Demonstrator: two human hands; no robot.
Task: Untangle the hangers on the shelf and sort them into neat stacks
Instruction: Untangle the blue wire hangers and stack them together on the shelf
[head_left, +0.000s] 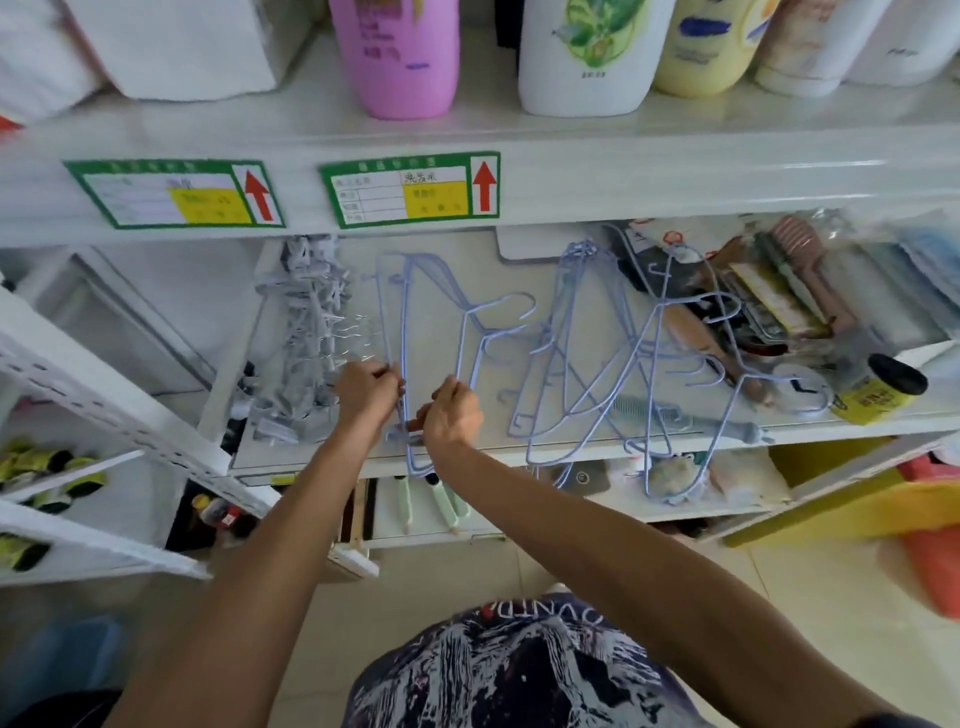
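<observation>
both hands are working on the small stack of blue hangers (470, 313) lying on the shelf (519, 280), with the hooks pointing right and the near ends hanging over the front edge. the left hand (369, 387) is pinching the wires on the left side of that stack, and the right hand (452, 415) is curling round the wires just beside it, so both are gripping, nothing loose.

what's worrying me: the stack is sticking out past the shelf lip, so if either grip is slipping while they're squaring it up, the whole lot is probably sliding off onto the floor. the thin wires are also looking springy, so one hook catching another could be flicking the stack out of line.

the bigger headache is the tangled pile (647, 353) to the right, well apart from the hands. it's lying over a comb (649, 410) and a wooden roller (696, 332), and reaching close to a black-lidded jar (883, 389). yanking a hanger out of there is likely dragging that stuff along or tipping the jar.

on the left, a bundle of grey clip hangers (306, 332) is sitting right next to the left hand, so there's little room to spread out on that side.
</observation>
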